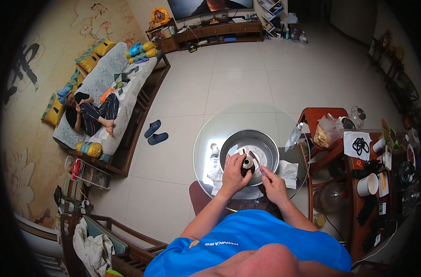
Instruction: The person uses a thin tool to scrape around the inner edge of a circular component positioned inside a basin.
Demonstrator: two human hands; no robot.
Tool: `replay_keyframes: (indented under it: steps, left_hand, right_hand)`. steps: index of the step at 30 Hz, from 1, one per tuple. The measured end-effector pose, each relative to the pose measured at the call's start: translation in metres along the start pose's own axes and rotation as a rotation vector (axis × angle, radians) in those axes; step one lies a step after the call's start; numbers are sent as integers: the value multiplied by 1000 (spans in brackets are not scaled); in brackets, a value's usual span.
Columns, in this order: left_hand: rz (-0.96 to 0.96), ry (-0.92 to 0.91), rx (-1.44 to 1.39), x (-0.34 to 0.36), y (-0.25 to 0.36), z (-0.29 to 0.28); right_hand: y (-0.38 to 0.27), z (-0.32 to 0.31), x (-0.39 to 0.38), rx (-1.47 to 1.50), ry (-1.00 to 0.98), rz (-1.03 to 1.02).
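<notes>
My left hand (235, 177) grips a small dark pot (247, 165) with a pale round opening, inside a metal basin (275, 150) with water in it. My right hand (273, 186) holds a slim brush-like stick (256, 161) with a purplish handle, its far end at the pot. The basin stands on a round glass table (208, 129), with white paper or cloths (289, 168) beside it and a clear bottle (296, 135) to the right.
A person (93, 113) lies on a sofa at left, slippers (153, 129) nearby. A chair frame (104, 235) is at lower left. At right stand a stool (314, 115) with a bag and a wooden stand (349, 189) with cups. A television cabinet (210, 33) is at the back.
</notes>
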State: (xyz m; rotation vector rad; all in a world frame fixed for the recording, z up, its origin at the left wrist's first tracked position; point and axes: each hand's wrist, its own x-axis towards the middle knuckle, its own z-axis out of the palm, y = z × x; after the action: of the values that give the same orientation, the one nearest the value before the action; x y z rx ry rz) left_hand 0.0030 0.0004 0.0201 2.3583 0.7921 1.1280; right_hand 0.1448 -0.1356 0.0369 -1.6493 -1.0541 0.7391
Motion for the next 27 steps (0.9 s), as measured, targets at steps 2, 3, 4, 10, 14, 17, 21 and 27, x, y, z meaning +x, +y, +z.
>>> replay_keyframes:
  steps: [2, 3, 4, 10, 14, 17, 21, 27]
  left_hand:
    - [-3, -1, -2, 0, 1, -1]
    - [-4, -3, 0, -1, 1, -1]
    - [-5, -5, 2, -1, 0, 0]
    - [-9, -2, -5, 0, 0, 0]
    - [-17, -9, -11, 0, 1, -1]
    - [-15, 0, -17, 1, 1, 1]
    - [-18, -5, -11, -1, 0, 0]
    - [-16, -2, -13, -1, 0, 2]
  right_hand:
    - [7, 0, 1, -32, 19, -56]
    - [9, 0, 1, -49, 28, -84]
    - [6, 0, 0, -12, 22, -37]
    - [5, 1, 3, -28, 24, -62]
    - [4, 1, 2, 16, -1, 36]
    - [2, 2, 2, 32, 14, -31]
    - [6, 2, 4, -42, 15, -56]
    - [-4, 0, -1, 44, -11, 42]
